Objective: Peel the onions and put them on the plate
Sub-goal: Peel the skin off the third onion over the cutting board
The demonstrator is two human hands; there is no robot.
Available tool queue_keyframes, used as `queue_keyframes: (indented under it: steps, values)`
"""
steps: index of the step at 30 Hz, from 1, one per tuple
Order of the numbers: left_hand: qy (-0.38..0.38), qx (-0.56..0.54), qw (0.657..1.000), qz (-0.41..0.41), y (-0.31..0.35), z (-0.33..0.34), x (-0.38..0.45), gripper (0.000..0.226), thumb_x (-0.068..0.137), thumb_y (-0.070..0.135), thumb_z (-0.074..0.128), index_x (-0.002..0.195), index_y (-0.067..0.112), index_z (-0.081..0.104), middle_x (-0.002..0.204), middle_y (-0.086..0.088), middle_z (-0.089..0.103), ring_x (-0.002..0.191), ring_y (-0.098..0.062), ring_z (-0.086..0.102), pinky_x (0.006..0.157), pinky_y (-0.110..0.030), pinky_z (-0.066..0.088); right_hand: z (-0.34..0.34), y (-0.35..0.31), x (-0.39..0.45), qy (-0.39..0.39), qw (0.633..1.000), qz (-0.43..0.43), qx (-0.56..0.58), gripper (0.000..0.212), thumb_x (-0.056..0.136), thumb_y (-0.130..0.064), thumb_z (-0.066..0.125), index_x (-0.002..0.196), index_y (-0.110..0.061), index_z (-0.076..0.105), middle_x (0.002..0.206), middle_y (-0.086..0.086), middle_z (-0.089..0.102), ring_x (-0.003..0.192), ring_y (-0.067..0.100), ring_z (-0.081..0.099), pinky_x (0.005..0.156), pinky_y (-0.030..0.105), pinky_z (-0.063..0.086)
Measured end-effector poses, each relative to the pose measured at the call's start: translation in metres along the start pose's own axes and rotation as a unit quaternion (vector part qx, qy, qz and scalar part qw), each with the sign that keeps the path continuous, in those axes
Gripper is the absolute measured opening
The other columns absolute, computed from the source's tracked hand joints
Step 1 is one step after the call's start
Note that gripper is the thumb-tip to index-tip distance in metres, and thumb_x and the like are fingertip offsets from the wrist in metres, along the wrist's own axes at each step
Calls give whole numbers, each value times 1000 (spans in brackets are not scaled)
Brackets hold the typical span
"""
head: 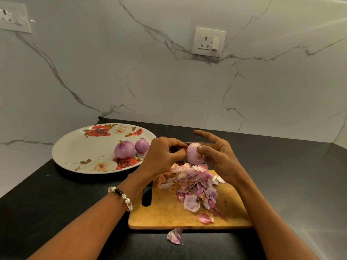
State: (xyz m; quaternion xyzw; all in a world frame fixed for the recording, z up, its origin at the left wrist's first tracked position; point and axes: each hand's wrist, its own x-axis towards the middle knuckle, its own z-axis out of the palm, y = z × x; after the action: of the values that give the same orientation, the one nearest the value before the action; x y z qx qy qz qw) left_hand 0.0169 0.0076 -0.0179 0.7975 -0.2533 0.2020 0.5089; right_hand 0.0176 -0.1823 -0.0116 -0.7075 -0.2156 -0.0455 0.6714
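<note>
Black counter [56,203], white marbled wall behind with a socket [208,42] set in it. Landmark: the wooden cutting board [169,214] in front of me.

Onion in hand [194,153] was held in the air just above the board's far edge. My right hand [219,158] gripped it, thumb pressed on its near face, index finger stretched out straight past it. My left hand [163,152] had its fingers curled in, pinching at the onion's left side, apparently at a last strip of skin; the exact hold was hidden behind my knuckles.

Loose skins [195,186] were heaped on the board's far half; one scrap [175,235] lay on the counter just off its near edge.

Left of the board, the floral plate [75,147] carried two peeled onions [124,149], side by side.

Progress, as I judged it: two done, the third nearly bare and not yet plated. No unpeeled onions in sight.
</note>
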Motion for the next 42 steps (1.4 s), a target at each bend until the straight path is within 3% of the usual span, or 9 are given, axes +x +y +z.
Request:
queue_keyframes:
  steps: [8,14,18,21,24,28,33,39,42]
  values:
    - [46,137,982,120,-5,2,2,11,84,9,67,93,4,71,83,-7,70,64,-4,54,66,0,42,4,1,-1,-3,1000,-10,28,45,89,-10,65,133,-16,54,109,12,74,105,33,69,87,39,59]
    - [79,124,986,77,-4,2,3,10,88,14,62,89,8,70,80,0,68,65,-5,56,59,-4,43,5,2,3,28,993,-3,114,49,81,-15,54,131,-14,57,123,22,63,111,36,65,82,39,60]
    - [74,95,991,50,-4,1,3,31,88,34,52,77,11,69,65,6,62,59,-12,59,52,-13,44,2,0,5,41,989,0,139,49,80,-15,43,128,-16,56,125,25,62,110,36,67,72,35,61]
    - [73,99,989,81,-2,0,4,33,88,41,58,79,12,71,67,3,66,60,-10,60,53,-16,46,1,1,4,62,991,-1,121,45,82,-16,44,125,-18,57,121,22,62,106,32,69,72,33,60]
    - [68,83,987,116,1,0,5,20,84,23,69,100,11,71,88,0,71,73,-3,61,66,-8,49,0,3,3,73,996,-4,60,34,98,-6,47,126,-21,56,120,11,61,109,33,64,76,34,59]
    - [32,75,985,152,-1,4,4,33,83,19,70,114,11,68,97,-3,71,82,-10,65,74,-13,52,1,4,1,70,997,-5,-9,37,99,-6,52,133,-23,52,102,0,72,101,28,67,82,35,58]
    - [17,85,985,152,-4,5,3,30,83,19,71,110,7,69,88,-6,73,72,-12,66,66,-11,51,5,3,0,48,998,8,-46,39,97,-12,59,133,-23,51,100,9,75,97,25,72,87,34,58]
    - [1,125,975,182,-1,7,1,30,84,23,67,108,5,70,83,-5,73,68,-9,64,63,-6,48,7,3,0,39,998,10,-56,42,94,-11,62,133,-21,50,93,2,77,93,20,73,81,28,59]
    - [-6,154,969,194,0,10,-1,30,85,26,62,102,3,71,80,-7,72,68,-14,66,65,-9,47,7,6,1,37,997,8,-73,43,94,-11,62,135,-18,49,92,2,76,94,21,73,84,32,59]
